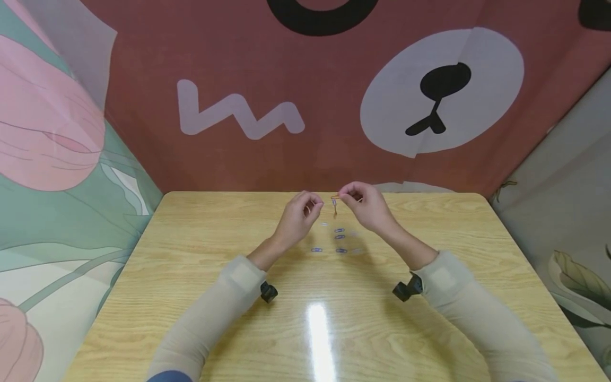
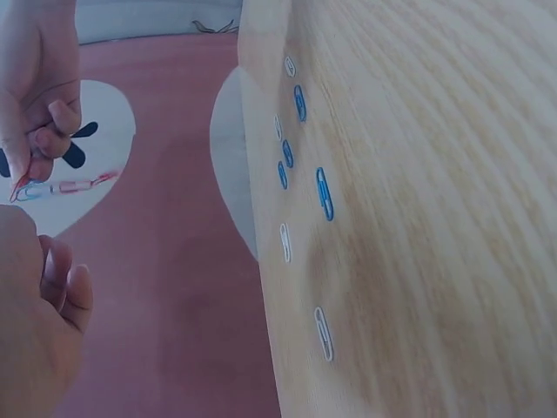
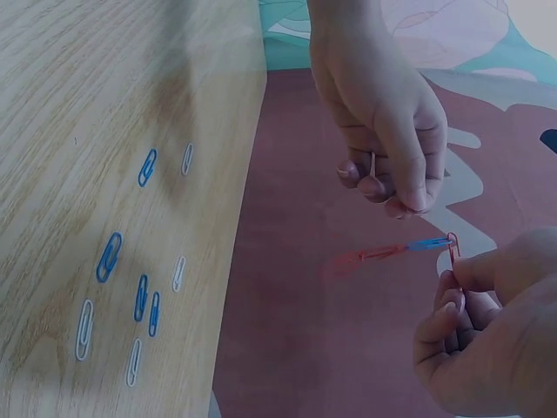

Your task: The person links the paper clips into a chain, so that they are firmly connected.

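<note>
A short chain of linked paper clips hangs from my right hand (image 1: 367, 206), whose thumb and fingertips pinch the top red paper clip (image 3: 452, 251). Linked below it are a blue paper clip (image 3: 426, 245) and a red paper clip (image 3: 383, 252); the chain's far end is blurred. My left hand (image 1: 299, 215) faces the right one, a small gap from the chain. Its fingers are curled, with the thumb tip meeting the index finger. A thin pale sliver shows between these fingers in the right wrist view; I cannot tell whether it is a clip.
Several loose paper clips lie on the wooden table (image 1: 191, 265) beneath and nearer than the hands. Some are blue, like this blue clip (image 2: 324, 193); others are white, like this white clip (image 3: 84, 331). A red printed cloth (image 1: 238, 164) stands behind the table's far edge.
</note>
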Demonstrator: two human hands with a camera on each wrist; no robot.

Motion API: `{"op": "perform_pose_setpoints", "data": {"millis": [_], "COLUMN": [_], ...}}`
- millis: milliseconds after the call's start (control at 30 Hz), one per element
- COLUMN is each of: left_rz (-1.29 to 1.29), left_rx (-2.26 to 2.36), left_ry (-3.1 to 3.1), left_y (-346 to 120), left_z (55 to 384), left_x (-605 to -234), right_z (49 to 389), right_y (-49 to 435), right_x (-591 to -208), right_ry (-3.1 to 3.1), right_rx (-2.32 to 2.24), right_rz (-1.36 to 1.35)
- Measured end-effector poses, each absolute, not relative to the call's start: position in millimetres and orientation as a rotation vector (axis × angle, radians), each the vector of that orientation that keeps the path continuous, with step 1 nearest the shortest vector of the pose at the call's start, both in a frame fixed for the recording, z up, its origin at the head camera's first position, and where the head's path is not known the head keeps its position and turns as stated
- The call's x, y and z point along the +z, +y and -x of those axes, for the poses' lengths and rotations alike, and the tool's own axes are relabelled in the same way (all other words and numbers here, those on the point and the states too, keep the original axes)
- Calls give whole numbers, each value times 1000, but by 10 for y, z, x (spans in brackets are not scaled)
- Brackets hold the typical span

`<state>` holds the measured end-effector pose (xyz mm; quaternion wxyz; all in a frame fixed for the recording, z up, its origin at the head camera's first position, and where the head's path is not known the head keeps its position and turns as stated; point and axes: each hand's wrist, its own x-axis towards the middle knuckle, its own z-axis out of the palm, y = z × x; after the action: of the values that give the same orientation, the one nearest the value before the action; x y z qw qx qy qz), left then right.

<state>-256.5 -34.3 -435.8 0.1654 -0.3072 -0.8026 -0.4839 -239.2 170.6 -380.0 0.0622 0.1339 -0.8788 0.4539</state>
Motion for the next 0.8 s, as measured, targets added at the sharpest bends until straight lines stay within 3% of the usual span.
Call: {"op": "perform_pose_setpoints", "data": {"millis": [800], "left_rz": [890], "left_rx": [-1465], "left_ry": [-2233], "left_y": [-240], "left_z": [2559], "left_x": [-4246], "right_z": [2371], "right_y": [1655], "right_x": [-3853], "right_ry": [-2618], "right_rx": [1418], "right_rz": [-457]}}
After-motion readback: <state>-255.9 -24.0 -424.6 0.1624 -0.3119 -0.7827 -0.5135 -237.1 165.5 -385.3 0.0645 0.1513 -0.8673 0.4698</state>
